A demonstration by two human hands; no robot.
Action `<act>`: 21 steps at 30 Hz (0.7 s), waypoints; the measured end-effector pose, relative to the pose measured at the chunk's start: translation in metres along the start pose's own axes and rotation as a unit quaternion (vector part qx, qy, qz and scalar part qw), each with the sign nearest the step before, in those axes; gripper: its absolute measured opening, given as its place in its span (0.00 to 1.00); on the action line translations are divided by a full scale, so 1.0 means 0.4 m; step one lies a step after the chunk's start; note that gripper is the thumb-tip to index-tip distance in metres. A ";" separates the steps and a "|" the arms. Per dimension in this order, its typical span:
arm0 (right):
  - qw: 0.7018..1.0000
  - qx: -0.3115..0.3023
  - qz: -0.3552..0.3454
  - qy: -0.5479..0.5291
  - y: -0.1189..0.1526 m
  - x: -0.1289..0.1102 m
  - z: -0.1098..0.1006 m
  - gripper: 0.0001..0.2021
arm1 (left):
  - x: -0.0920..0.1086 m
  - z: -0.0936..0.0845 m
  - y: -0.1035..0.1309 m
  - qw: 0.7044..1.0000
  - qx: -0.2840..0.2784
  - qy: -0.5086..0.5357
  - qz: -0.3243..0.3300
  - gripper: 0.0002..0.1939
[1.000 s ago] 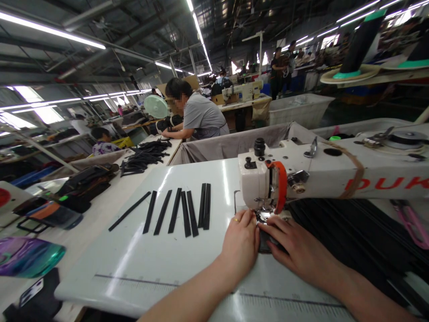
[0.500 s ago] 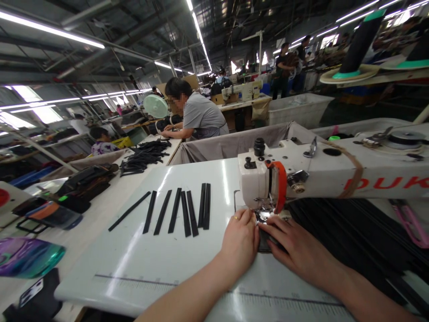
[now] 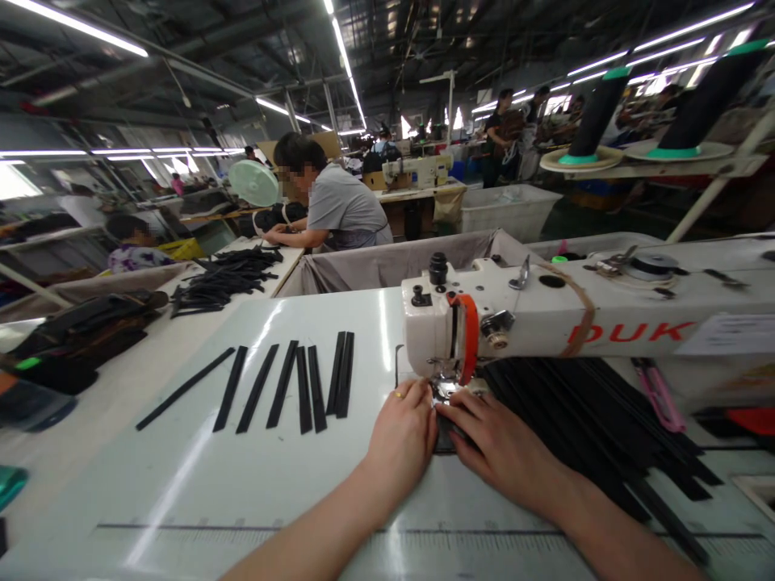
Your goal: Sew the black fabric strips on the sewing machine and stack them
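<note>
At the needle area of a white sewing machine point(image 3: 514, 311), both hands are close together. My left hand point(image 3: 400, 428) is closed, its fingers pressed together beside the metal presser foot point(image 3: 446, 389); what it grips is hidden. My right hand point(image 3: 502, 444) lies to the right with fingers stretched out and apart, the fingertips near the foot. A small dark patch point(image 3: 445, 441) shows between the hands; I cannot tell if it is fabric or part of the machine. Several black strips point(image 3: 282, 386) lie spread on the pale table left of the hands.
Long black strips point(image 3: 563, 428) are piled under the machine arm, with pink-handled snips point(image 3: 659, 395) beside them. A ruler scale point(image 3: 242, 528) runs along the table front point(image 3: 182, 484). More black strips point(image 3: 227, 278) lie heaped farther back, near a co-worker point(image 3: 342, 198). Thread cones point(image 3: 599, 117) stand at right.
The whole view has swung to the right, so machine, strips and hands sit farther left. Both hands stay at the presser foot in nearly the same pose.
</note>
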State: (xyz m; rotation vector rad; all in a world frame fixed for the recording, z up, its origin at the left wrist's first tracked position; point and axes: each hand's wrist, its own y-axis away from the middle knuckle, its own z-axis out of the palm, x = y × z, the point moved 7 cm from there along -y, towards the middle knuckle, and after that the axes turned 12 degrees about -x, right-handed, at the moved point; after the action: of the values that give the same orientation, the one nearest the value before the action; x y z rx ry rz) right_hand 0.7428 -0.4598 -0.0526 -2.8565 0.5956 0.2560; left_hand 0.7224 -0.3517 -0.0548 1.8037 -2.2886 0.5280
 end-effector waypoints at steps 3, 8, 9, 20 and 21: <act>0.999 0.039 0.013 -0.004 0.017 0.021 -0.031 0.12 | -0.049 -0.015 -0.008 0.998 0.041 0.024 -0.044 0.08; 0.960 0.113 0.233 0.108 0.101 0.150 -0.087 0.12 | -0.097 0.002 -0.034 0.998 0.006 -0.017 -0.063 0.08; 0.954 0.102 0.253 0.124 0.113 0.169 -0.085 0.14 | -0.095 0.009 -0.036 0.998 -0.011 -0.025 -0.060 0.09; 0.965 0.155 0.208 -0.026 0.116 0.181 -0.114 0.18 | -0.174 -0.111 0.027 0.970 0.050 -0.081 -0.223 0.12; 0.969 0.158 0.179 -0.057 0.106 0.161 -0.119 0.17 | -0.163 -0.116 0.034 0.973 0.060 -0.055 -0.215 0.13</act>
State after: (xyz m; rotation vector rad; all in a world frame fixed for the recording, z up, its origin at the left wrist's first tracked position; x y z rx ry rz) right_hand 0.7897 -0.5332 -0.0275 -2.3989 1.0258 0.3444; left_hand 0.7219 -0.2727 -0.0375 2.3519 -1.8710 0.5086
